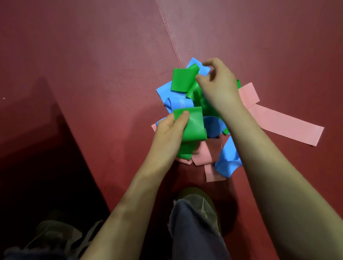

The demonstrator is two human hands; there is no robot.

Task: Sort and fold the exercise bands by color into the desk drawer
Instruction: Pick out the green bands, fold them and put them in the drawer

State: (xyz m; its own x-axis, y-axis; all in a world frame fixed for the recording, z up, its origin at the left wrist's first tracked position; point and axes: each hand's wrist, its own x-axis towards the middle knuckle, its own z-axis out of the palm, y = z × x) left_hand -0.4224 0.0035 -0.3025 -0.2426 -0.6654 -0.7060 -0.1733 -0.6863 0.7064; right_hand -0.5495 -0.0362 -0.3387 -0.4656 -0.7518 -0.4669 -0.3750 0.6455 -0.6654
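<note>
A tangled heap of exercise bands lies on the red mat. A green band (195, 123) runs through the top of the heap. My left hand (170, 134) pinches its near folded end, thumb on top. My right hand (217, 86) grips the same green band at its far part (182, 79), which curls up over the pile. Blue bands (227, 161) loop under and beside the green one. Pink bands (286, 124) lie flat underneath, one long strip reaching out to the right. No drawer is in view.
The red mat (90, 51) has a seam (166, 27) running diagonally from the top down to the pile. A dark shadowed area fills the lower left. My jeans leg and shoes (197, 201) stand just below the heap.
</note>
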